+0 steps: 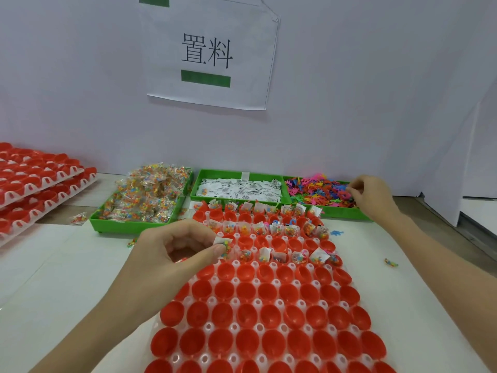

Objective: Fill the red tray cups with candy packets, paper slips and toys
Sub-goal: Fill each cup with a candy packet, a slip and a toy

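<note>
A long tray of red cups point(269, 300) runs from the near edge toward three green bins. Cups in its far rows hold candy packets and paper slips; the near rows are bare red. My left hand point(177, 251) pinches a candy packet with a paper slip point(224, 244) at the tray's left edge, over the fourth row. My right hand point(373, 196) reaches into the green bin of colourful toys point(317, 192), fingers curled among them. The left bin holds candy packets point(146, 193). The middle bin holds white paper slips point(239, 189).
Stacked trays of red cups point(35, 184) stand at the far left. Loose candy packets point(79, 218) lie on the white table by the left bin; another point(391, 263) lies right of the tray. A white wall with a printed sign point(209, 52) stands behind the bins.
</note>
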### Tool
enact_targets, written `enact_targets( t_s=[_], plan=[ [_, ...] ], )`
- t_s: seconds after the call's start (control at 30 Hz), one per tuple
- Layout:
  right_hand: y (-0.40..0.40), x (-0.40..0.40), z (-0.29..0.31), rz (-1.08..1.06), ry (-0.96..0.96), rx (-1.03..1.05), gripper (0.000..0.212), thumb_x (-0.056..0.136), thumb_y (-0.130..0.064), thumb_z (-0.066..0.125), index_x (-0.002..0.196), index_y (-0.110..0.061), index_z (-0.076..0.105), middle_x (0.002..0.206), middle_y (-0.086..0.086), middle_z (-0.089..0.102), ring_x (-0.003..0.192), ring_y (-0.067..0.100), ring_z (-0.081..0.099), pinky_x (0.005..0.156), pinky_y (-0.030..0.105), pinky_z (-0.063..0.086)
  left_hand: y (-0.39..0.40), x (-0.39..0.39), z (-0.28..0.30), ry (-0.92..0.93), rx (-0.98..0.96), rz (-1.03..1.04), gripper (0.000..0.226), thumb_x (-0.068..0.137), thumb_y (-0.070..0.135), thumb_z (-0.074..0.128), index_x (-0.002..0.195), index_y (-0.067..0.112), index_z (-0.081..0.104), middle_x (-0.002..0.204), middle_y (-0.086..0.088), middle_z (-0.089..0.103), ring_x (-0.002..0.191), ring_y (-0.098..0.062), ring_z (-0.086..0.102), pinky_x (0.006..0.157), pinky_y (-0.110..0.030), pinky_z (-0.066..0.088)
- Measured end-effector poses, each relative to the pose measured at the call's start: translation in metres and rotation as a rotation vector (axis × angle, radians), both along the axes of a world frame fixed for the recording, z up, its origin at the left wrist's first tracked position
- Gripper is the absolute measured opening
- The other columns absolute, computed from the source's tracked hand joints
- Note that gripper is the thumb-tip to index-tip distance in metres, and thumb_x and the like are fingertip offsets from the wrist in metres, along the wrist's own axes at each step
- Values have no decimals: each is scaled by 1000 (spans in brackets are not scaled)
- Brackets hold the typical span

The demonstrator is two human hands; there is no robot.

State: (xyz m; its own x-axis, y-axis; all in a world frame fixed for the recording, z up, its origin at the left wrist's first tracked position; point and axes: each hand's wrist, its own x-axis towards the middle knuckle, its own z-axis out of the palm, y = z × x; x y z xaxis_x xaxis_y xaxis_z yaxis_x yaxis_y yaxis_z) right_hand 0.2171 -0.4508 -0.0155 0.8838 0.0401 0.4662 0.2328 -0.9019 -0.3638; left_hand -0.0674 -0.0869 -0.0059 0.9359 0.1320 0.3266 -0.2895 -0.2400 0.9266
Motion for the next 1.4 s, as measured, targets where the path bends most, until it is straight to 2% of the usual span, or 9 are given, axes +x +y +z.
enact_targets(
  t_s=[0.2,0.33,0.43,0.57,0.73,0.93,1.17,1.3,1.4],
  plan=[
    [14,-31,7,-2,112,537,9,92,-14,73,84,-12,69,91,10,73,81,21,65,76,36,52,3,1,0,-2,-19,13,9,74,22,83,80,19,78,77,-7,76,72,-20,74,70,-20,58],
    [38,-68,22,221,325,918,6,94,-6,69,89,-3,70,93,16,76,77,14,68,67,22,58,10,1,3,-21,-40,35,8,76,24,83,82,20,78,78,-9,76,73,-21,75,69,-18,57],
    [63,-104,34,392,485,1017,16,92,-7,71,104,1,71,92,12,78,77,12,69,66,18,58,20,3,5,-28,-48,60,10,76,29,83,82,21,79,78,-7,77,73,-20,74,70,-19,58],
    [105,-153,44,604,678,986,35,82,-16,78,117,-16,76,105,14,78,85,12,72,74,19,58,32,7,4,17,-87,54,18,73,32,84,84,19,80,80,-8,77,74,-20,73,74,-22,59],
    [164,-195,39,672,758,1015,19,91,-6,72,106,-13,80,100,12,79,79,11,70,73,21,58,42,7,4,121,-112,-93,20,74,26,87,86,11,80,83,-12,76,75,-21,72,75,-22,58],
    [212,-219,33,699,565,818,13,90,-4,74,100,-12,78,83,10,79,75,17,75,69,23,61,45,6,6,116,-130,-87,16,74,20,87,88,13,82,87,-13,79,78,-24,77,73,-23,59],
    [219,-216,41,734,441,649,14,88,-8,77,102,-13,76,83,2,80,80,18,78,80,31,63,48,8,7,59,-187,21,19,75,11,87,91,4,80,87,-15,79,77,-29,78,70,-25,61],
    [218,-211,46,783,497,569,12,94,-12,71,106,-12,75,88,3,80,87,16,78,85,34,62,47,7,9,-10,-150,63,17,73,11,87,88,8,80,81,-12,79,73,-25,78,69,-22,60],
    [214,-208,59,859,559,546,14,97,-21,70,108,-16,76,91,1,80,92,11,77,82,25,62,47,7,11,-45,-116,93,16,72,16,88,86,14,81,81,-9,79,75,-24,78,70,-22,61]
  ],
)
